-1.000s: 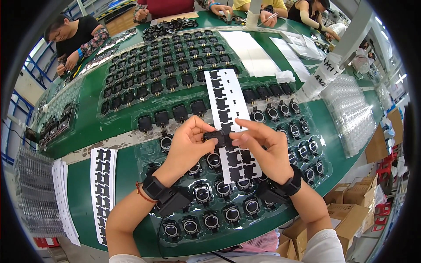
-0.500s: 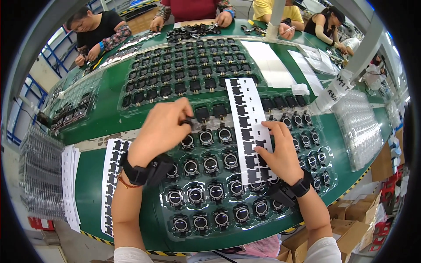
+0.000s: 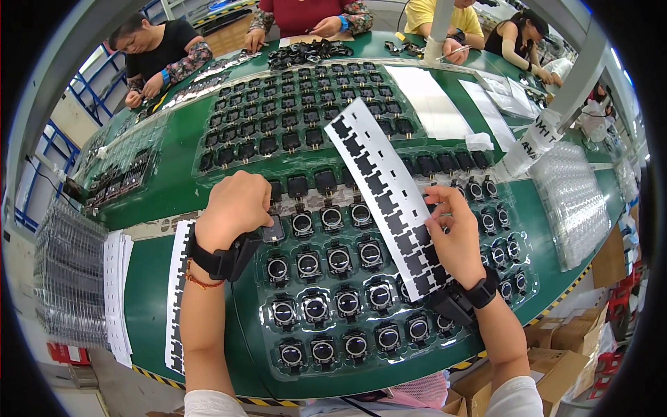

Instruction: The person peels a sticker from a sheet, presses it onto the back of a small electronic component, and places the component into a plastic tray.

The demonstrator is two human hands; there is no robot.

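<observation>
My left hand point(image 3: 235, 203) has its fingers curled together over the upper left end of a clear plastic tray point(image 3: 253, 306). At its fingertips is a small black square part point(image 3: 276, 229), whose edge the fingers partly hide. Several black parts with round silver-ringed faces point(image 3: 338, 260) sit in rows of the tray's pockets. Above the tray, my right hand point(image 3: 455, 233) pinches the right edge of a white strip sheet point(image 3: 381, 149) bearing black die-cut stickers. The sheet slants over the middle of the tray and covers some of the parts.
Another clear tray of black square parts point(image 3: 290, 142) lies farther back. Sticker sheets point(image 3: 179, 306) and stacked clear trays point(image 3: 69, 271) are at left; more clear trays point(image 3: 570, 201) at right. A metal post point(image 3: 590, 76) rises at right. Several people work across the green table point(image 3: 149, 257).
My left hand has moved left and down with the black part, to the tray's upper left end. My right hand has closed on the sheet, whose far end has swung left.
</observation>
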